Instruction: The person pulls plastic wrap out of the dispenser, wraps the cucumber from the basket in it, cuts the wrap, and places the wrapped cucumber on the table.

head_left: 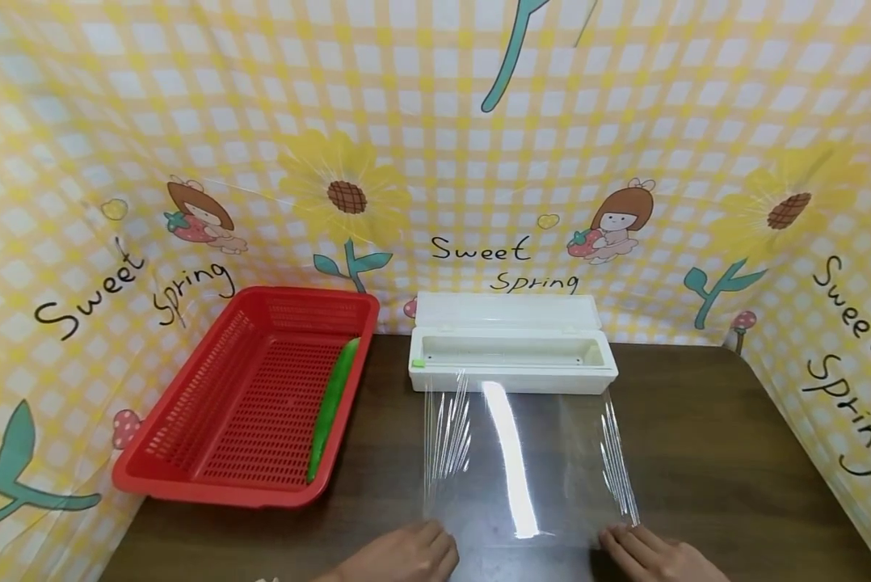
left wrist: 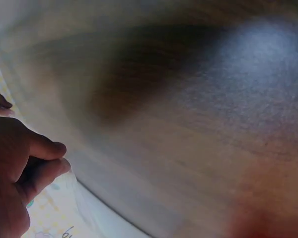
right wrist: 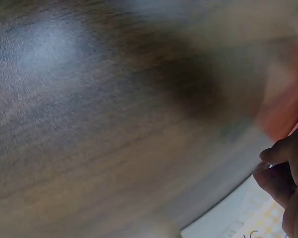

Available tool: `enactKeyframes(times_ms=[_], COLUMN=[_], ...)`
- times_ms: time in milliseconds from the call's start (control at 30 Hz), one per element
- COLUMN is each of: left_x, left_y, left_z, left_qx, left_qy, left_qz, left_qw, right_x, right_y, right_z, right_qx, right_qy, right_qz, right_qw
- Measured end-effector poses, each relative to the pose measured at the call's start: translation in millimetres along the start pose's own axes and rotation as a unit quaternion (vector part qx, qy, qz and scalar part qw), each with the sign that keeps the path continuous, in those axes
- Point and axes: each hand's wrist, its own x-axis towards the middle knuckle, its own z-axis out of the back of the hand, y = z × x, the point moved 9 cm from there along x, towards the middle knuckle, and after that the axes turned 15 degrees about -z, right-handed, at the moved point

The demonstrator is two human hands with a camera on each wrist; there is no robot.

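Note:
A sheet of clear plastic wrap (head_left: pixel 559 453) stretches from the front of a white wrap dispenser box (head_left: pixel 511 380) toward the near side of the table. The box lid (head_left: pixel 508 311) is raised, and a small green slider (head_left: pixel 418 364) sits at the left of its front edge. At the sheet's near left corner my left hand (head_left: pixel 410 554) pinches the film between thumb and forefinger, as the left wrist view also shows. My right hand (head_left: pixel 654 556) pinches the near right corner; in the right wrist view a bit of film (right wrist: pixel 265 167) shows between its fingertips.
A red plastic basket (head_left: pixel 133 477) stands on the left of the dark wooden table (head_left: pixel 712 436). Inside it a long green vegetable (head_left: pixel 332 408) leans along the right wall. A yellow checked cloth (head_left: pixel 435 162) hangs behind and at both sides.

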Motion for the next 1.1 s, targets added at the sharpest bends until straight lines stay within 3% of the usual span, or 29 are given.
enactKeyframes(times_ms=[100,200,333,500,733,967,1033,1100], left_x=[-1.1,-3.6,-6.5,-8.5,-11.0,-19.4,-21.4,-22.5], left_y=[1.9,4.4,6.5,6.8,7.2,11.4,11.6,10.1], left_z=[-14.6,-25.1,-25.4,-23.2,-22.9,-34.0,-32.1,-25.8], left_qx=[-0.039,-0.041,0.022,0.056,0.041,-0.068,-0.062,-0.014], left_qy=[0.035,0.050,0.017,-0.020,-0.041,-0.004,-0.023,-0.062], left_qz=[0.008,0.019,0.029,0.040,0.059,0.126,0.135,0.132], left_qw=[0.9986,0.9977,0.9992,0.9974,0.9965,0.9897,0.9886,0.9891], right_x=[-5,-8,-11,-15,-17,-18,-18,-18], right_y=[1,1,-2,-6,-6,-5,-5,-4], right_z=[-7.0,-16.4,-28.4,-38.9,-40.8,-36.5,-36.6,-37.7], right_qx=[-0.014,-0.011,0.005,0.020,0.028,0.026,0.025,0.023], right_qy=[0.015,0.062,0.128,0.168,0.153,0.099,0.094,0.099], right_qz=[0.004,0.002,-0.016,-0.047,-0.059,-0.067,-0.069,-0.070], right_qw=[1.000,0.998,0.992,0.984,0.986,0.992,0.993,0.992])
